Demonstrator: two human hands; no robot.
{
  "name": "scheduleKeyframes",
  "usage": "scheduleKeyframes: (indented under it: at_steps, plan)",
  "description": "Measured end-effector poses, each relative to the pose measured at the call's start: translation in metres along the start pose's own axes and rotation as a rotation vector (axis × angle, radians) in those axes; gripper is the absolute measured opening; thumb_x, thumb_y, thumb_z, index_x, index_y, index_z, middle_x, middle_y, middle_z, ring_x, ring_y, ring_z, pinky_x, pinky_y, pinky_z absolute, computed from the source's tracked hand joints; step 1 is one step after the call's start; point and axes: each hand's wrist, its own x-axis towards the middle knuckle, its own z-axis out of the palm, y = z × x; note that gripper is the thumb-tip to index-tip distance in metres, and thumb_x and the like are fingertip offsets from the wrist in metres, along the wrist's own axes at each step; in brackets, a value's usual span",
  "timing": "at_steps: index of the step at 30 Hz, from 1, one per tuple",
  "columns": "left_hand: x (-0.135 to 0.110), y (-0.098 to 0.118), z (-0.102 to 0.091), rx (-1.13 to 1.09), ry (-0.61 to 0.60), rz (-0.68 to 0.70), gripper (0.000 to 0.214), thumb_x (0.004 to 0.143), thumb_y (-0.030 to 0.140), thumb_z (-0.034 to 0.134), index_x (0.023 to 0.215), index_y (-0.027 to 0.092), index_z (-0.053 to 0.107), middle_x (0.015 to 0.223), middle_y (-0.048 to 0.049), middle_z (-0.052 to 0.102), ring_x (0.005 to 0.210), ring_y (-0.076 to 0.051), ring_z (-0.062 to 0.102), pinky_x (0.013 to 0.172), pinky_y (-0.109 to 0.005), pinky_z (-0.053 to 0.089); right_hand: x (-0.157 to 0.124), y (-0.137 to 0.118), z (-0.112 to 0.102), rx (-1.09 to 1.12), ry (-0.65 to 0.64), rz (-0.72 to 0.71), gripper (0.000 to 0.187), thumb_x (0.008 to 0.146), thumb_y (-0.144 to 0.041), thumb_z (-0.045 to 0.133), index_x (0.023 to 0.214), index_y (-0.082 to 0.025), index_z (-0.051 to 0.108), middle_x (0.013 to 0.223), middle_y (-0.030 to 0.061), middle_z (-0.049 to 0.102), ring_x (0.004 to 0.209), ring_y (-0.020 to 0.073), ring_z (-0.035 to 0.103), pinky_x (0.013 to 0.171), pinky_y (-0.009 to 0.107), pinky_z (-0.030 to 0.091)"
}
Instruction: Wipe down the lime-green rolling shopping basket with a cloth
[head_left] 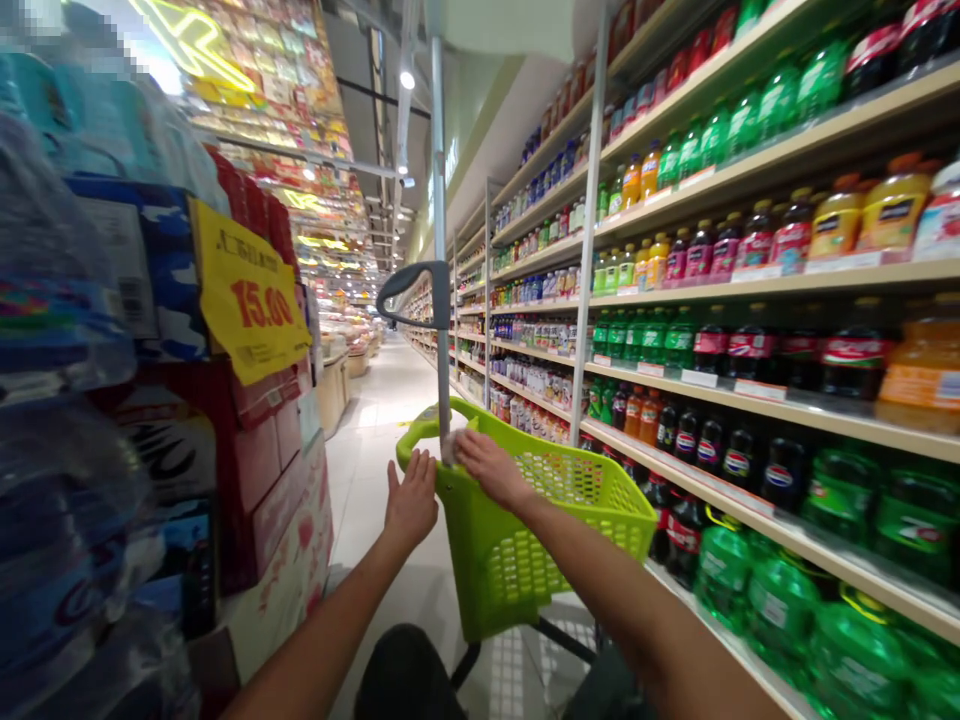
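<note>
A bright green plastic shopping basket (517, 540) with perforated sides stands in front of me on a dark wheeled frame. A metal pole (441, 200) rises from its near end, with a grey loop handle (412, 295) partway up. My left hand (414, 502) lies at the basket's near rim, left of the pole, its fingers stretched out and holding nothing. My right hand (489, 468) reaches over the near end, fingers bent against the pole's base. A small whitish thing (450, 447) shows at these fingertips; its kind is unclear.
Shelves of soft drink bottles (750, 340) run along the right. Stacked drink packs and cartons (262, 470) stand close on the left, with a yellow price sign (255, 295) sticking out. A tiled aisle floor (379, 400) stretches ahead. My knees (409, 670) show below.
</note>
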Motion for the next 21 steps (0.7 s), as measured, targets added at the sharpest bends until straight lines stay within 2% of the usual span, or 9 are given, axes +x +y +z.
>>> scheduleKeyframes:
  at_steps: [2, 5, 8, 11, 13, 15, 17, 19, 21]
  plan:
    - [-0.001, 0.005, 0.004, -0.002, 0.060, 0.005, 0.060, 0.068, 0.012, 0.037, 0.128, 0.008, 0.037, 0.138, -0.0142, 0.033, 0.130, -0.027, 0.023, 0.104, -0.055, 0.006, -0.014, -0.009, 0.012, 0.003, 0.026, 0.260, 0.030, 0.084, -0.010, 0.043, 0.111, -0.015, 0.055, 0.120, 0.0108, 0.054, 0.118, 0.0194, 0.043, 0.097, 0.038, 0.038]
    - [-0.001, 0.018, 0.010, -0.035, 0.120, 0.120, 0.060, 0.070, 0.013, 0.036, 0.130, 0.009, 0.034, 0.138, -0.0132, 0.033, 0.131, -0.024, 0.020, 0.106, -0.050, 0.005, -0.044, -0.008, 0.016, 0.024, -0.040, 0.403, 0.029, 0.084, -0.010, 0.044, 0.110, -0.015, 0.055, 0.117, 0.0105, 0.056, 0.112, 0.0204, 0.047, 0.093, 0.037, 0.041]
    - [0.005, 0.034, 0.016, -0.049, 0.078, 0.267, 0.060, 0.072, 0.014, 0.034, 0.132, 0.009, 0.030, 0.139, -0.0132, 0.031, 0.131, -0.024, 0.019, 0.106, -0.050, 0.002, -0.096, 0.015, 0.000, 0.002, -0.096, 0.627, 0.028, 0.083, -0.007, 0.043, 0.107, -0.013, 0.056, 0.114, 0.0135, 0.057, 0.110, 0.0218, 0.048, 0.092, 0.039, 0.040]
    - [0.016, 0.052, 0.024, -0.021, -0.015, 0.301, 0.058, 0.073, 0.015, 0.034, 0.130, 0.007, 0.031, 0.138, -0.0148, 0.032, 0.130, -0.025, 0.021, 0.104, -0.053, -0.001, -0.141, 0.034, -0.023, -0.059, -0.144, 0.862, 0.030, 0.086, -0.004, 0.033, 0.103, -0.007, 0.057, 0.110, 0.0199, 0.057, 0.109, 0.0243, 0.048, 0.093, 0.044, 0.037]
    - [0.022, 0.067, 0.030, 0.010, -0.089, 0.326, 0.052, 0.075, 0.016, 0.034, 0.126, 0.006, 0.036, 0.133, -0.0157, 0.040, 0.127, -0.026, 0.027, 0.103, -0.055, 0.000, -0.148, 0.029, -0.028, -0.063, -0.183, 0.924, 0.031, 0.087, -0.006, 0.030, 0.104, -0.005, 0.056, 0.114, 0.0190, 0.055, 0.111, 0.0228, 0.047, 0.097, 0.040, 0.034]
    - [0.026, 0.084, 0.035, 0.039, -0.140, 0.353, 0.049, 0.075, 0.018, 0.037, 0.122, 0.004, 0.038, 0.128, -0.0164, 0.044, 0.124, -0.026, 0.031, 0.102, -0.055, 0.004, -0.136, 0.013, -0.019, -0.023, -0.215, 0.889, 0.030, 0.089, -0.013, 0.033, 0.109, -0.012, 0.055, 0.121, 0.0072, 0.053, 0.116, 0.0167, 0.042, 0.101, 0.030, 0.030]
    - [0.027, 0.098, 0.038, 0.063, -0.173, 0.385, 0.047, 0.075, 0.021, 0.038, 0.119, 0.003, 0.038, 0.126, -0.0168, 0.045, 0.122, -0.026, 0.033, 0.101, -0.055, 0.008, -0.120, -0.001, -0.003, 0.015, -0.189, 0.810, 0.029, 0.091, -0.020, 0.034, 0.113, -0.020, 0.052, 0.130, -0.0022, 0.045, 0.125, 0.0164, 0.030, 0.104, 0.029, 0.025]
    - [0.026, 0.107, 0.039, 0.091, -0.185, 0.402, 0.046, 0.077, 0.023, 0.037, 0.118, 0.003, 0.039, 0.125, -0.0167, 0.045, 0.121, -0.026, 0.034, 0.100, -0.055, 0.010, -0.119, -0.006, 0.007, 0.038, -0.130, 0.825, 0.031, 0.091, -0.020, 0.031, 0.117, -0.020, 0.049, 0.133, -0.0032, 0.040, 0.128, 0.0167, 0.023, 0.106, 0.032, 0.022]
    - [0.024, 0.110, 0.037, 0.120, -0.178, 0.418, 0.047, 0.077, 0.024, 0.036, 0.119, 0.004, 0.037, 0.125, -0.0166, 0.045, 0.121, -0.026, 0.034, 0.099, -0.055, 0.014, -0.141, 0.003, 0.007, 0.071, -0.065, 0.925, 0.033, 0.091, -0.016, 0.028, 0.117, -0.019, 0.048, 0.133, -0.0005, 0.040, 0.129, 0.0171, 0.021, 0.107, 0.039, 0.020]
